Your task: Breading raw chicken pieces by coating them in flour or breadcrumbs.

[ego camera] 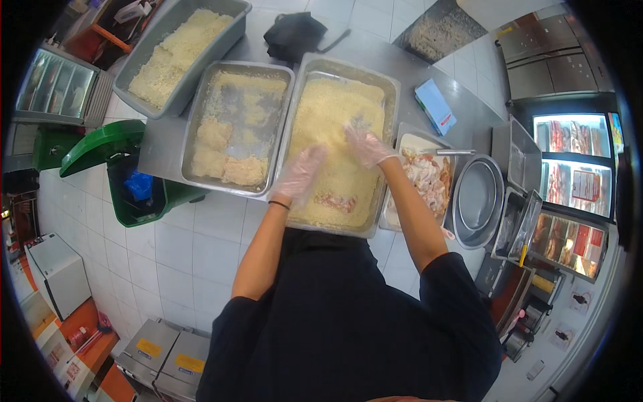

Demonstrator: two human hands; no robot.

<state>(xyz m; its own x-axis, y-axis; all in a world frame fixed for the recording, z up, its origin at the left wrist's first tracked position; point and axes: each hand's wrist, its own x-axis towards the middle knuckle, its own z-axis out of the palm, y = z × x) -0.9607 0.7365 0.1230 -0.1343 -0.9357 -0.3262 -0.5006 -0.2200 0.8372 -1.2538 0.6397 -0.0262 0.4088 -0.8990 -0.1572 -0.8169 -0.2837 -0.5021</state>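
My left hand (304,171), in a clear plastic glove, is over the left side of a deep metal tray (393,95) of pale breadcrumbs (331,108). Its fingers are extended but motion-blurred, and I see nothing held in it. My right hand (369,143), gloved too, reaches over the tray's right side with crumbs about its fingertips; whether it grasps any cannot be told. A partly coated piece of raw meat (337,202) lies in the crumbs at the near end. To the left, a shallower metal tray (288,95) holds several crumb-coated pieces (244,170).
At right, a tray of raw meat (424,178) in pale liquid has a metal-handled utensil (454,152); round metal bowls (477,196) stand beyond. A grey tub (241,25) of crumbs, a black bag (296,35) and a blue packet (436,106) are farther back. A green bin (133,201) stands left.
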